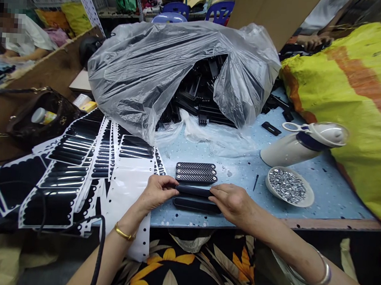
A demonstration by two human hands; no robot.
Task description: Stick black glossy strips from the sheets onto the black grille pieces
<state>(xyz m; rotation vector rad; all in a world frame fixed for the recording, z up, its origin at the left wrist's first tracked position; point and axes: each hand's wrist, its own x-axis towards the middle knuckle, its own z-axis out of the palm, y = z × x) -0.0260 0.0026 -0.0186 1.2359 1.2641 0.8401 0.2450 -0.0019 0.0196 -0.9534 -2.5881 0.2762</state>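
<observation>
Black strip (193,191) lies level between the two hands, just above the counter (169,219) or touching it; which, I cannot tell. The left hand (157,193) has its grip pinched on the left end, with thumb and fingertips on the strip; the right hand (235,201) has its grip closed over the right end. Just nearer the body, a second strip (195,205) lies alongside, its right end close beneath the right hand. Just beyond the held strip sit three textured pieces (197,172) in neat rows, with a silvery dot at each end.

To the right are a thin dark rod (255,182), a white bowl (309,197) of small shiny metal parts (286,185), and a white bottle (282,149) with a dark blue band, near the bowl. Farther back, a large clear plastic bag (140,66) gapes open over a heap of black parts (196,104). Overlapping sheets of glossy black stickers (63,186) spread to the left, beside a dark handbag (33,126). A yellow sack (362,123) with an orange stripe fills the right side. Other people show at the upper left and upper right.
</observation>
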